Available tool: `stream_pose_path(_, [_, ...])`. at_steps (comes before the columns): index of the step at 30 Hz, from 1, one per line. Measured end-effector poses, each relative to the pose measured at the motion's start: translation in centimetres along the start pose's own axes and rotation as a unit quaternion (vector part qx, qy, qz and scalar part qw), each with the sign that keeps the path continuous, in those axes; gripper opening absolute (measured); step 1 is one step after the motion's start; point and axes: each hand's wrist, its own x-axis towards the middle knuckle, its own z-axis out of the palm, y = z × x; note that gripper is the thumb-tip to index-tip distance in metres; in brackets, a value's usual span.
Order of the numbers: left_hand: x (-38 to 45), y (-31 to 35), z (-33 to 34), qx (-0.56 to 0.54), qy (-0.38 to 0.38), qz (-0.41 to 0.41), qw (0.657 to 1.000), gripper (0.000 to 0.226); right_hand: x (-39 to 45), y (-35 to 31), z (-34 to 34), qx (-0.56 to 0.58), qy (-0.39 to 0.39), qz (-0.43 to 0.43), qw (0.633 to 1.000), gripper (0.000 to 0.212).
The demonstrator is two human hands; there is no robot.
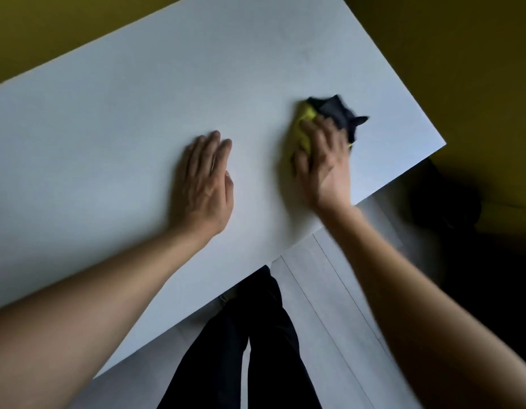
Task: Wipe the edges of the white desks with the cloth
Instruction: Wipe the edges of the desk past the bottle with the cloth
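Evidently mid-task, the right hand (322,165) presses its fingers on the yellow-and-black cloth (329,118) atop the white worktop (123,113) near its right corner, left hand (204,184) flat and released, the edges themselves seemingly not yet wiped.

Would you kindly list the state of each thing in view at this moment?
white desk: bare top, both hands on it.
cloth: yellow and black, bunched, pressed on the desk near its right corner.
left hand: flat, fingers straight.
right hand: on the cloth, blurred.
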Motion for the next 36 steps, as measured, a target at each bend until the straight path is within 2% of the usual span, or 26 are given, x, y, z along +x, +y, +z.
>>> stream_pose_path(5, [0.0,0.2,0.8,-0.006,0.033,-0.008,0.999,0.052,-9.3,-7.6,1.4,0.038,-0.073,-0.069,0.994,0.051])
stream_pose_path(7, [0.0,0.1,0.9,-0.005,0.032,-0.001,0.999,0.051,-10.4,-7.5,1.2,0.046,-0.08,-0.1,0.991,0.051])
stream_pose_path(10, [-0.2,0.1,0.6,-0.004,0.029,0.003,1.0,0.052,-8.7,-3.6,-0.1,0.043,-0.112,-0.154,0.981,0.05])
stream_pose_path(12, [-0.1,0.2,0.5,-0.002,0.022,0.001,1.0,0.053,-6.9,0.4,-1.6,0.04,-0.111,-0.125,0.985,0.05])
stream_pose_path(18, [0.0,0.2,0.7,0.007,0.014,-0.006,1.0,0.054,0.3,11.8,-6.4,0.007,0.026,0.063,0.998,0.043])
stream_pose_path(21, [0.1,0.3,0.7,0.018,0.02,-0.012,1.0,0.054,2.7,13.8,-6.6,0.0,0.058,0.117,0.991,0.044])
stream_pose_path(25, [0.0,1.0,0.8,0.038,0.015,-0.022,0.999,0.054,1.7,12.5,-6.0,-0.018,0.082,0.132,0.988,0.046])
stream_pose_path(28, [-0.2,2.2,0.9,0.046,0.017,-0.063,0.997,0.053,-0.9,9.6,-5.0,-0.018,0.06,0.09,0.994,0.05])
stream_pose_path(31, [0.0,4.6,1.2,0.038,0.025,-0.109,0.993,0.054,-5.4,4.3,-3.7,0.037,-0.023,-0.004,0.999,0.057])
stream_pose_path(33, [0.4,7.0,2.1,0.036,0.027,-0.11,0.993,0.056,-8.2,1.4,-3.0,0.067,-0.071,-0.078,0.992,0.057])
stream_pose_path(36, [1.5,9.1,3.4,0.041,0.018,-0.115,0.992,0.057,-8.9,1.6,-2.7,0.077,-0.094,-0.153,0.981,0.052])
